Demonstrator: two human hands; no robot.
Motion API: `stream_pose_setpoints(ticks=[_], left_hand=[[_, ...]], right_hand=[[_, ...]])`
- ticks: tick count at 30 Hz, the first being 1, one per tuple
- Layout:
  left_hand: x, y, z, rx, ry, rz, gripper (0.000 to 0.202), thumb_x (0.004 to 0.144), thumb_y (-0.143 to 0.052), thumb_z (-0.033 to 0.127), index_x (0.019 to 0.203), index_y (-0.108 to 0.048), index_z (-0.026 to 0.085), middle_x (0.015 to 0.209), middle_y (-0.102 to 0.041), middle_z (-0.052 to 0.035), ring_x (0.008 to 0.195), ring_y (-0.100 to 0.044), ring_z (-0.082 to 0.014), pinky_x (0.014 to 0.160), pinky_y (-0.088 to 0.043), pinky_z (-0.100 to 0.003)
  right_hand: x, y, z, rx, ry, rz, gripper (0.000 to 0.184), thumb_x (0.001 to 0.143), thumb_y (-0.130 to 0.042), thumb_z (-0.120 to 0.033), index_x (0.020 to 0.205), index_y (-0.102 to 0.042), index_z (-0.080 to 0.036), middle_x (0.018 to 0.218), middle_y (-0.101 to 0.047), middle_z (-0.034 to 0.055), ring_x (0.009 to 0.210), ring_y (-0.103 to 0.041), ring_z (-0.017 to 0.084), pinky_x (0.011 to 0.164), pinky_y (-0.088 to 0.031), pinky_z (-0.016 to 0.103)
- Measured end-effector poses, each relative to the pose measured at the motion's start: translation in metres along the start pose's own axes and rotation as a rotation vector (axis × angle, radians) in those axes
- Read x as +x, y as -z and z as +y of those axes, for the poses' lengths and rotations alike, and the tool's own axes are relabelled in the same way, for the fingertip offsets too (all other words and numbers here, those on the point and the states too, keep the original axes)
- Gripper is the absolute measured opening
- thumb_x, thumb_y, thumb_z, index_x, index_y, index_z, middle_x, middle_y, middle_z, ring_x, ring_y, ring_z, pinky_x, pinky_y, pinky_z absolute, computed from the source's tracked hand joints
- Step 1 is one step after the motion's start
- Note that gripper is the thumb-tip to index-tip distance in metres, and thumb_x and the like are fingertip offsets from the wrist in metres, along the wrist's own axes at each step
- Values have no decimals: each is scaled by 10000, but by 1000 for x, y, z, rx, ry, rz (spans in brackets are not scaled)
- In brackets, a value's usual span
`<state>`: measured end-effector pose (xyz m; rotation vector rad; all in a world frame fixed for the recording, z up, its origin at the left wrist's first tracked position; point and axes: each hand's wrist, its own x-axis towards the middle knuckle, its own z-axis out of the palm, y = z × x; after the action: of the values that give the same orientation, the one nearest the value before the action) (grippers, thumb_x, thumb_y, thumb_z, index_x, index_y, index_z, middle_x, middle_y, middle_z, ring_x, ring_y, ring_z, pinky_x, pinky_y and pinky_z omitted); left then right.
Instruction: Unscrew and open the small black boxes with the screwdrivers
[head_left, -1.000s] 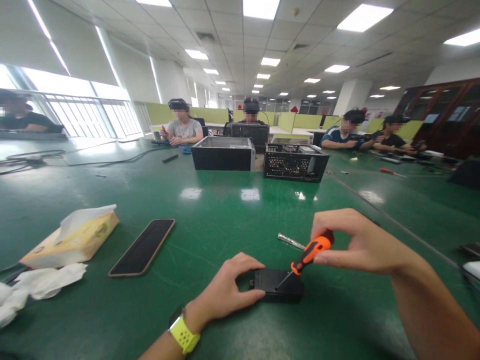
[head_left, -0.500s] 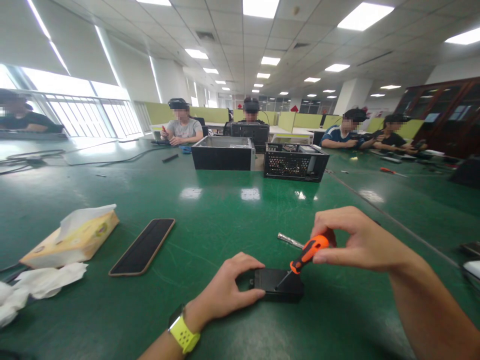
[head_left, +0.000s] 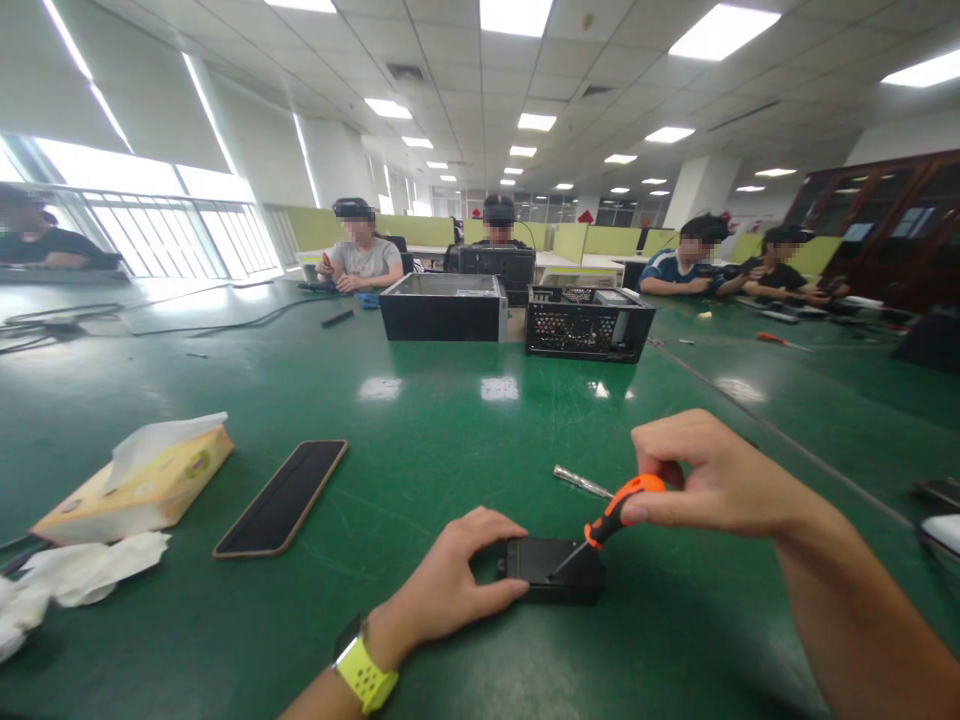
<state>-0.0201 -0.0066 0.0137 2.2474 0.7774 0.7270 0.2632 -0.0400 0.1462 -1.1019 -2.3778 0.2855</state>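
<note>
A small black box (head_left: 574, 580), rectangular and with a flat top, lies on the green table. My left hand (head_left: 457, 575) grips its left end between thumb and fingers. Pinched in my right hand (head_left: 701, 475) is a screwdriver (head_left: 619, 512) with an orange and black handle. It leans to the right, its shaft slanting down so that the tip meets the box's top near the front edge. Whether a screw sits under the tip is too small to tell. Behind the screwdriver lies a silver metal rod (head_left: 579, 482), its right end hidden by the handle and my hand.
Left of my hands are a phone (head_left: 283, 498), a tissue pack (head_left: 142, 485) and crumpled tissues (head_left: 90, 580). Two computer cases, one closed-sided (head_left: 442, 316) and one with a perforated side (head_left: 589, 328), stand farther back. Several people sit around the table. Another screwdriver (head_left: 780, 341) lies far right.
My right hand has tilted the screwdriver's handle slightly lower and to the right, while its tip stays on the box. My left hand keeps its hold. The view has shifted slightly.
</note>
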Motion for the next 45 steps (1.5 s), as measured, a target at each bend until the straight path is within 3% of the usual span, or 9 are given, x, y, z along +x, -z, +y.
stream_pose_setpoints(ticks=[5, 15, 22, 40, 45], left_hand=[[0, 0, 0, 2, -2, -7, 382, 763, -747, 271, 1126, -643, 213, 1077, -677, -51, 1000, -610, -229, 906, -457, -344], [0, 0, 1, 11, -4, -3, 377, 766, -742, 264, 1125, -641, 214, 1085, -677, -56, 1003, -611, -234, 911, -461, -354], [0, 0, 2, 11, 4, -8, 375, 763, -744, 265, 1119, -644, 207, 1072, -680, -56, 991, -618, -230, 898, -466, -347], [-1, 0, 1, 29, 12, 2, 378, 757, -746, 270, 1116, -643, 213, 1105, -681, -56, 1013, -617, -237, 917, -464, -344], [-1, 0, 1, 28, 1, 3, 370, 767, -736, 286, 1116, -641, 208, 1099, -681, -60, 1000, -620, -237, 911, -471, -343]], right_hand=[[1, 4, -4, 60, -56, -65, 249, 825, -692, -414, 788, -655, -170, 671, -585, -13, 593, -515, 97, 550, -380, 211], [0, 4, -1, 83, 38, -46, 221, 851, -683, -329, 1021, -706, -190, 785, -674, 22, 676, -592, 118, 632, -437, 227], [2, 3, -3, 105, 64, -70, 157, 859, -677, -314, 879, -721, -164, 738, -682, 12, 652, -609, 102, 631, -429, 218], [-2, 9, -1, 104, 28, -83, 200, 854, -662, -301, 1016, -694, -188, 831, -679, 36, 724, -606, 141, 681, -462, 254], [-1, 9, -2, 64, -14, -75, 183, 856, -655, -355, 896, -700, -182, 750, -664, 19, 651, -582, 122, 611, -432, 231]])
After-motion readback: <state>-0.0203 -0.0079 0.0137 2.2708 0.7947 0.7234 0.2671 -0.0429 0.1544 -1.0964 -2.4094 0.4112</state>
